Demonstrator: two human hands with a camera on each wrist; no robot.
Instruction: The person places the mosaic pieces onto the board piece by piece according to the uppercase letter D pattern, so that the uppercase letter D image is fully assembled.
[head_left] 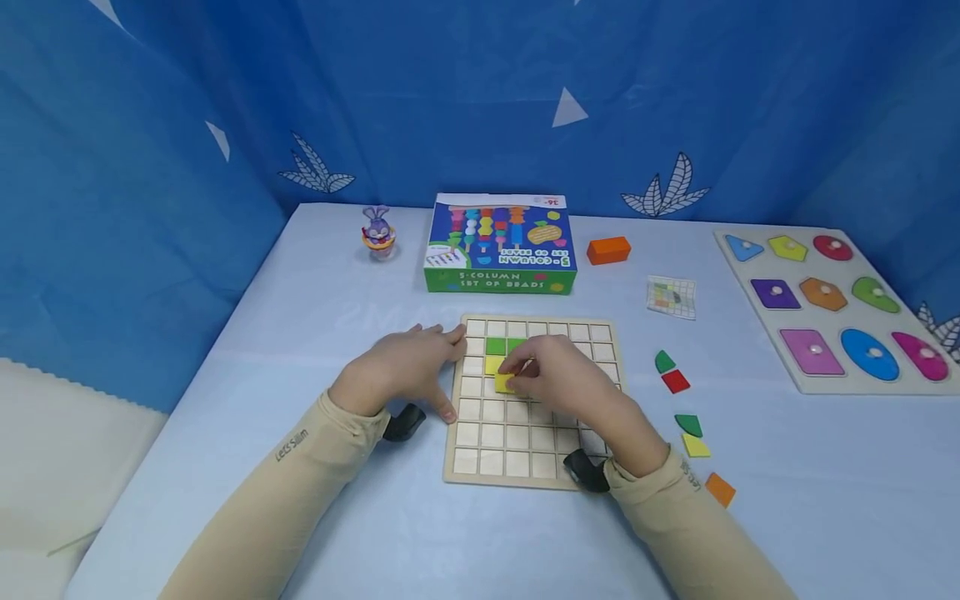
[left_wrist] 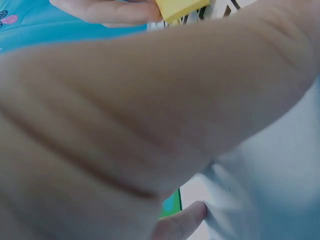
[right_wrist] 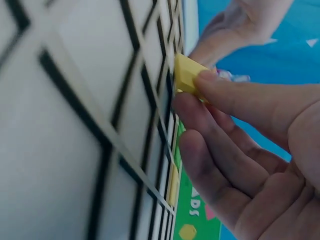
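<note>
A wooden grid board (head_left: 480, 462) lies in the middle of the pale blue table. Two green tiles (head_left: 504, 346) and a yellow tile (head_left: 492, 364) sit in its cells near the far left. My right hand (head_left: 519, 379) hovers low over the board and pinches a yellow square tile (head_left: 503, 383) between thumb and fingers. In the right wrist view that yellow tile (right_wrist: 187, 74) is tilted, one edge against the grid (right_wrist: 75, 100). My left hand (head_left: 444, 368) rests on the table with straight fingers touching the board's left edge. The left wrist view is mostly blurred palm.
Behind the board stand a blue-green bead box (head_left: 500, 244), a purple rabbit toy (head_left: 378, 232) and an orange block (head_left: 608, 250). A pattern card (head_left: 671, 297) and several loose coloured pieces (head_left: 676, 382) lie to the right. A shape puzzle (head_left: 840, 308) is at the far right.
</note>
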